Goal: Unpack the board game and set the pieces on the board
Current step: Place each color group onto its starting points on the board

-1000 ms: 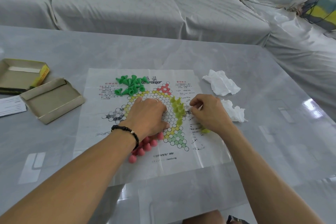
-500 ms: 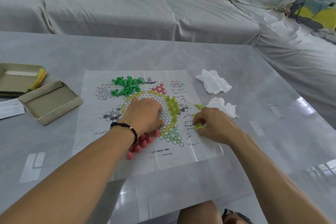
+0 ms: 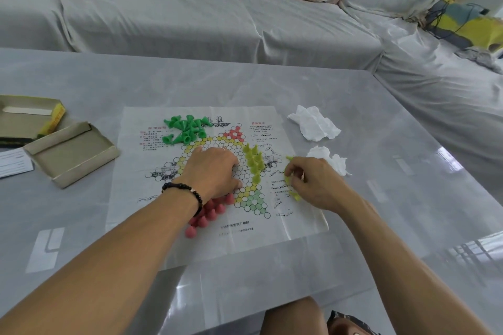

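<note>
A paper game board [image 3: 152, 198] with a hexagon grid lies flat on the table. My left hand [image 3: 213, 168] presses palm-down on its middle, fingers together, holding nothing. My right hand [image 3: 313, 182] rests on the board's right margin, fingers pinched on a yellow-green piece [image 3: 288, 179]. Two more yellow-green pieces lie loose by it, one [image 3: 289, 158] above and one [image 3: 295, 195] below. Several yellow-green pieces [image 3: 253, 158] stand in a row on the grid. Green pieces [image 3: 185, 129] lie heaped at the board's top left. Pink pieces [image 3: 209, 212] stand at its lower left, partly under my wrist.
An open cardboard box tray [image 3: 72, 151] and the box's other half [image 3: 27, 119] sit at the left, with a paper slip [image 3: 13, 164]. Two crumpled tissues [image 3: 313, 122] [image 3: 330, 159] lie right of the board. A covered sofa [image 3: 190, 8] runs behind the table [image 3: 381, 198].
My right hand moved from the row of yellow-green pieces out to the board's right margin and closed on a loose piece there. My left hand stayed pressed on the board.
</note>
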`<state>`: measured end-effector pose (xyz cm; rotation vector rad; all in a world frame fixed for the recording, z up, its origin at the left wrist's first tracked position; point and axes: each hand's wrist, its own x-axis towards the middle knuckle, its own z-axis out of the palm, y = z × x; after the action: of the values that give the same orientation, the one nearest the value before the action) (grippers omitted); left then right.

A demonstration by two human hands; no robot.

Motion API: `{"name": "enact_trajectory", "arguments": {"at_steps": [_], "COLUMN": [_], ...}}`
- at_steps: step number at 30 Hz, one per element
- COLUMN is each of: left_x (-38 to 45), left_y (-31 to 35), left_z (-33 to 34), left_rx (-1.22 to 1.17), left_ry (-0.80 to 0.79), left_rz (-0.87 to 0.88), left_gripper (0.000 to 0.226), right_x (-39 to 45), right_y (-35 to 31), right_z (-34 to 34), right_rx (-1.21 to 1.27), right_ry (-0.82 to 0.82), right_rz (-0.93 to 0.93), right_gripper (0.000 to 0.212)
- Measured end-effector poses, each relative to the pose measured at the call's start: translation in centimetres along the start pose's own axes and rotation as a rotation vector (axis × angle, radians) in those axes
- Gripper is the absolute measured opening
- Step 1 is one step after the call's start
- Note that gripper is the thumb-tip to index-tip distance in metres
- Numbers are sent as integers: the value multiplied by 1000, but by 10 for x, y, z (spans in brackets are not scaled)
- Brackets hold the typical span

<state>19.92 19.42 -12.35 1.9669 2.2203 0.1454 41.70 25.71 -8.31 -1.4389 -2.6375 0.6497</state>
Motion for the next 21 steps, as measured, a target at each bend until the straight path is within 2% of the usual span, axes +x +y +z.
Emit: {"name": "enact_trajectory", "arguments": {"at_steps": [4,12,18,21], "left_x": [0,0,1,1], "left_y": [-1,-1,-2,-1], "left_z": [1,1,2,3], "left_rx": [12,6,8,6], "left_ry": [13,12,27,30], "left_rz": [8,8,13,17], "left_gripper": [39,42,40,40], "right_x": [12,26,29,33], "right_y": [-12,-18,-18,-21], "right_z": [4,33,36,37], "right_rx": [111,124,82,90], "right_ry": [40,14,70,72], "right_rz": [-6,20,43,47], "right_gripper": [22,17,4,5]}}
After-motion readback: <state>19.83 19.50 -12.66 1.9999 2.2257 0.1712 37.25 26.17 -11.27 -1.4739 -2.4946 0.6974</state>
